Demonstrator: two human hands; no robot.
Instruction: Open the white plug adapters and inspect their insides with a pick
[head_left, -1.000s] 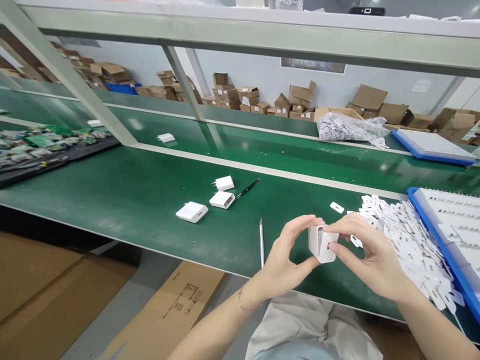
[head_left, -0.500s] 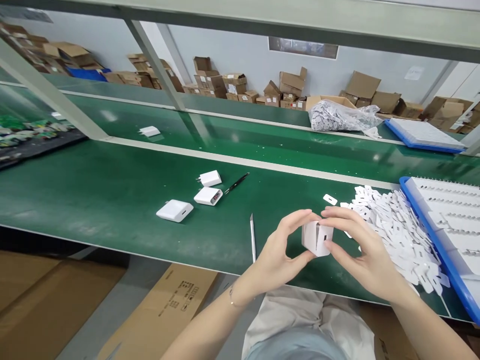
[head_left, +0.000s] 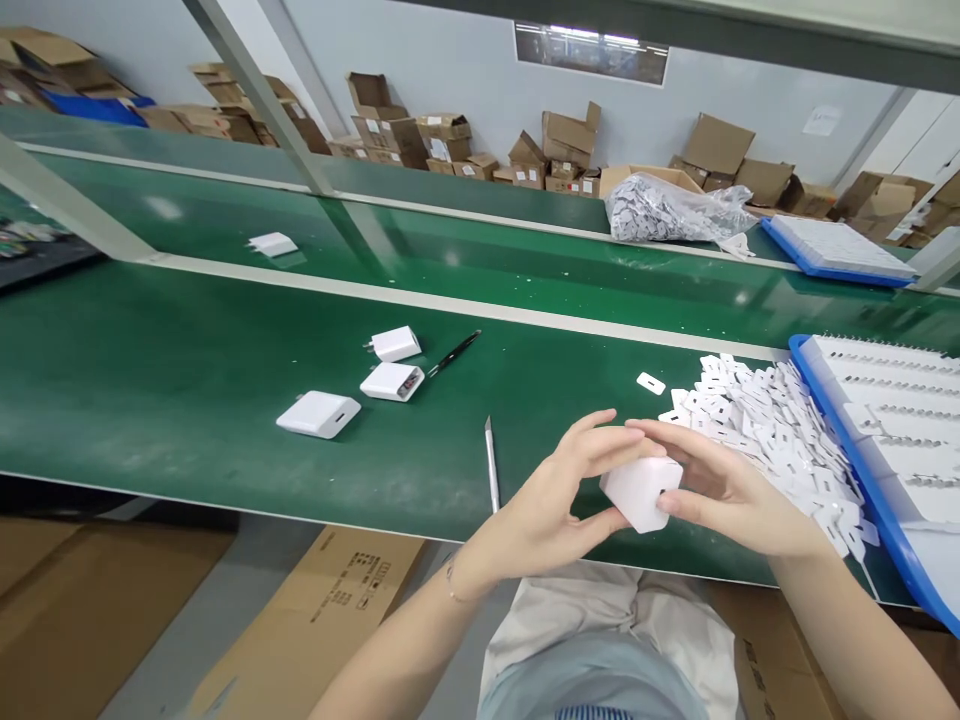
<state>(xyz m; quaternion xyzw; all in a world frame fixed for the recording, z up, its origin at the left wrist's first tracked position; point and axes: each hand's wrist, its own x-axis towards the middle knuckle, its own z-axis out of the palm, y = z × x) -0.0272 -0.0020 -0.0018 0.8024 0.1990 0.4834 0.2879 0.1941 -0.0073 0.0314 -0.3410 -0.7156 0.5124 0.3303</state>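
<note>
Both my hands hold a small white charger block (head_left: 640, 492) above the front edge of the green table (head_left: 187, 400). My left hand (head_left: 551, 500) grips its left side with thumb below and fingers on top. My right hand (head_left: 720, 490) pinches its right side. Just to the right lies a heap of small white plastic pieces (head_left: 780, 430). A thin metal blade tool (head_left: 490, 465) lies on the table left of my left hand.
Three white chargers (head_left: 319, 413) (head_left: 391, 381) (head_left: 395, 343) and a black pen (head_left: 454, 352) lie mid-table. A blue tray of white parts (head_left: 892, 430) stands at the right edge. A clear bag of parts (head_left: 667, 208) and cardboard boxes (head_left: 570, 135) sit behind. Flat cartons (head_left: 330, 610) lie on the floor.
The charger block has been turned in my hands, so its slotted face no longer shows. The view has shifted down and left.
</note>
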